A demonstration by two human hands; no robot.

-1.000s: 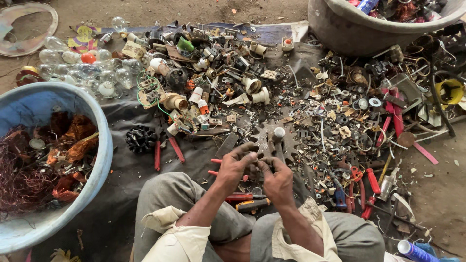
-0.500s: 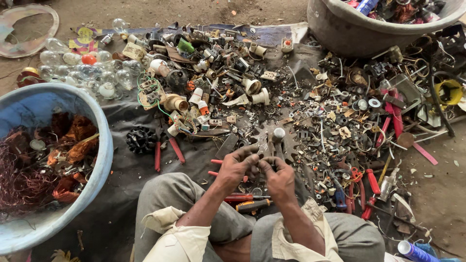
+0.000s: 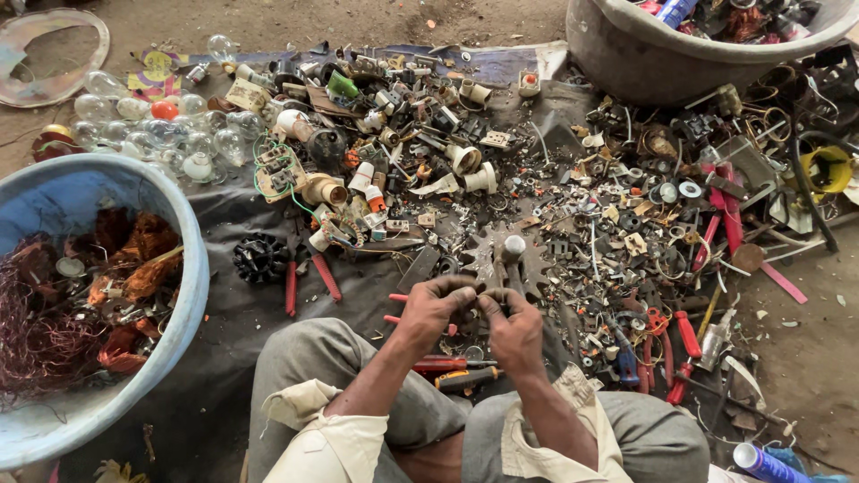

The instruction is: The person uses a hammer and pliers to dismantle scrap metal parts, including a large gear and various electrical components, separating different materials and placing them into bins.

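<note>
Blue tub (image 3: pixel 183 259) of copper wire left, glass bulbs (image 3: pixel 148 134) top left, grey tub (image 3: pixel 644 63) top right, red pliers (image 3: pixel 309 277) on dark cloth (image 3: pixel 233 313).

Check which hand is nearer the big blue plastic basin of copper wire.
Left. The left hand sits on the big blue plastic basin's side; the right hand is just beyond it, farther away.

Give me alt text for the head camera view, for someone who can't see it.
A seated person's left hand and right hand meet over a small part, too small to identify, above a dark cloth strewn with scrap electrical parts. A blue tub of copper wire sits on the left, glass bulbs lie beyond it, and a grey tub stands at top right.
</note>
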